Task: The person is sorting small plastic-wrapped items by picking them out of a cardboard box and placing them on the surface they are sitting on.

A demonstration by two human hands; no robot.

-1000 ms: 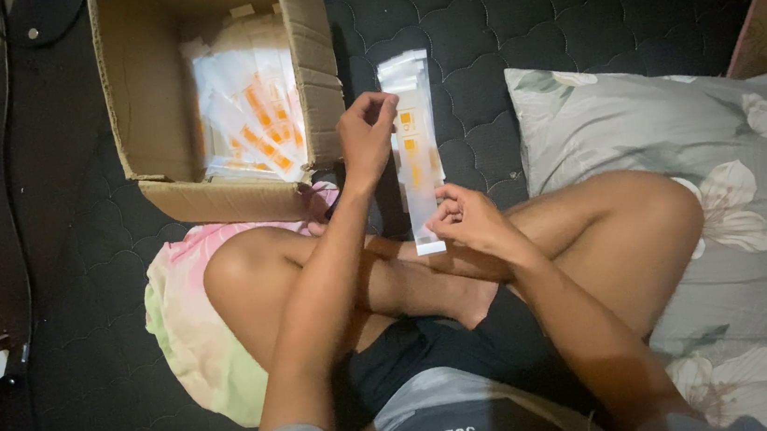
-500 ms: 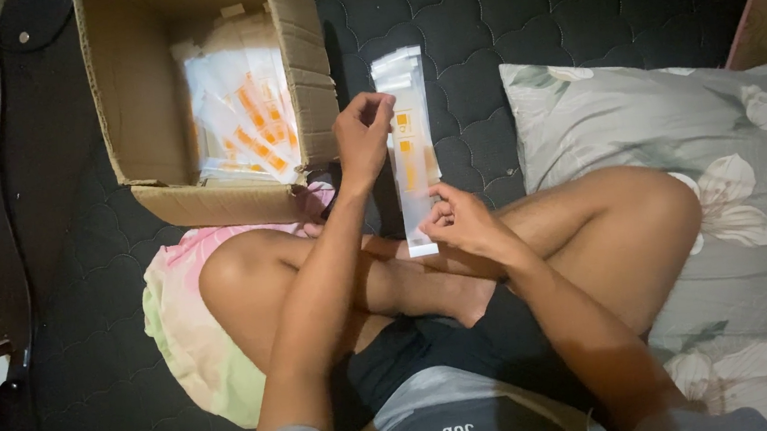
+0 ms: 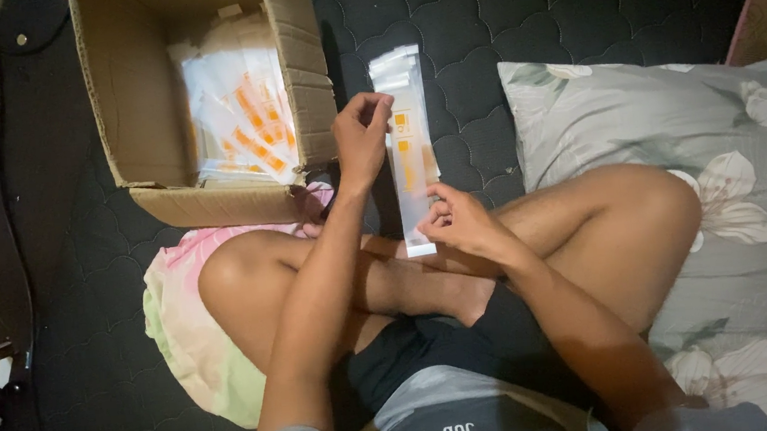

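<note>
Since a second ago, scarcely shifted: long clear sachet strip (image 3: 408,147) upright above crossed legs, pinched mid-edge by left hand (image 3: 361,140), lower end by right hand (image 3: 459,222), beside cardboard box (image 3: 139,127).

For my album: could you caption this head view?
Seated cross-legged, left hand and right hand hold a long clear packet beside an open cardboard box.

The scene was dim and warm-toned; the left edge toward nine o'clock sank into shadow, and detail was soft, slightly grainy.
</note>
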